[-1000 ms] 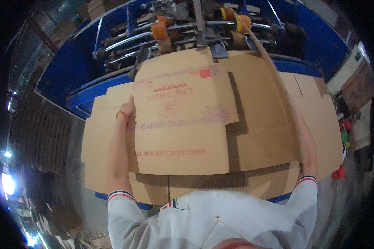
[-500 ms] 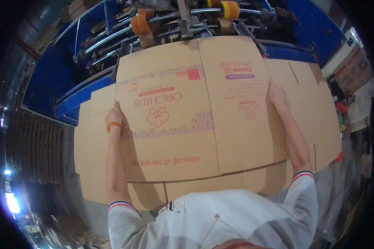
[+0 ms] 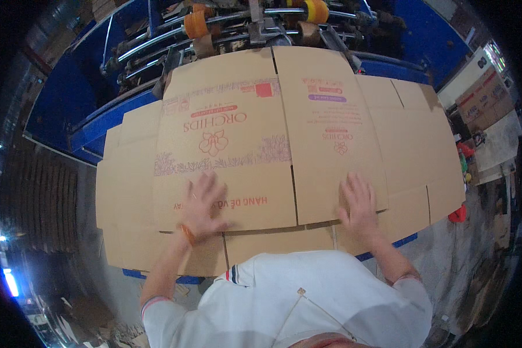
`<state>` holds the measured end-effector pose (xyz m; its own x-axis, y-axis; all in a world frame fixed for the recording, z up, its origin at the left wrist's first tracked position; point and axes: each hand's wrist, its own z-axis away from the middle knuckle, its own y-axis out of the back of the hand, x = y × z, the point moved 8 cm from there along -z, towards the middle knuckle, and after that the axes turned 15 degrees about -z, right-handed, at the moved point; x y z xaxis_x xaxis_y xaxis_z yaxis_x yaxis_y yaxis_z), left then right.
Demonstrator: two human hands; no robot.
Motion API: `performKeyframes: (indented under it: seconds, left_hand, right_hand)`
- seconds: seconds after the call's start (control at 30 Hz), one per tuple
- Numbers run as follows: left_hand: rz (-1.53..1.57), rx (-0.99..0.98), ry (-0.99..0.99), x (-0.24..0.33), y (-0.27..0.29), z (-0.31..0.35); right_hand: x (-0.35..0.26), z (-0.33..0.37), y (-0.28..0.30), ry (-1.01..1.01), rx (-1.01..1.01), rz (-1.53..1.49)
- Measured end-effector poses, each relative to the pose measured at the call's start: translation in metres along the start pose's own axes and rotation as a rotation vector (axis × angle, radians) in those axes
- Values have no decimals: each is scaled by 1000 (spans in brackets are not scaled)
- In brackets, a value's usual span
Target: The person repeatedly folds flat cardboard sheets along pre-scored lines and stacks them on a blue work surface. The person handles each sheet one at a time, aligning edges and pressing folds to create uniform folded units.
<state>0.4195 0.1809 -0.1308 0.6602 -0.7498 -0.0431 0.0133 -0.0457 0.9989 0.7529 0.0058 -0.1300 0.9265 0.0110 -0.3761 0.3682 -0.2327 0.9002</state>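
Note:
A folded flat cardboard box (image 3: pixel 229 185) with red and purple print lies in front of me. Its far edge reaches the rollers of a blue machine. Beneath it spreads a larger plain cardboard sheet (image 3: pixel 127 174), showing on both sides and along the near edge. Flat on the printed box near its left front rests my left hand (image 3: pixel 204 203), fingers spread, an orange band at the wrist. On the right front part of the box lies my right hand (image 3: pixel 358 204), its fingers stretched forward. Neither hand grips anything.
Across the far side stands the blue machine (image 3: pixel 64 110) with metal shafts and orange rollers (image 3: pixel 196 24). Stacked cardboard (image 3: pixel 46 203) rises at the left. A brown carton (image 3: pixel 486 100) and small red and green items lie at the right. Blue frame edges show below the sheets.
Both hands have left the side edges of the printed box and come back toward me onto its front part. The box now sits slightly farther left, with its near edge shifted forward.

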Motion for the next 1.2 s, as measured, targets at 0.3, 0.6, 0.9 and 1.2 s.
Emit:
performKeyframes:
  seconds: [0.3,0.6,0.9,1.2]
  left_hand:
    - [-171,176,-46,-8,-5,-86]
    - [-305,405,247,-102,-5,-144]
    - [-103,178,1483,-401,-86,231]
    - [-26,209,1455,-319,13,201]
  right_hand:
    - [54,-103,-11,67,36,-18]
    - [93,-219,-14,50,386,52]
    - [32,-82,-32,28,17,-105]
    - [46,-67,-26,-20,167,-49]
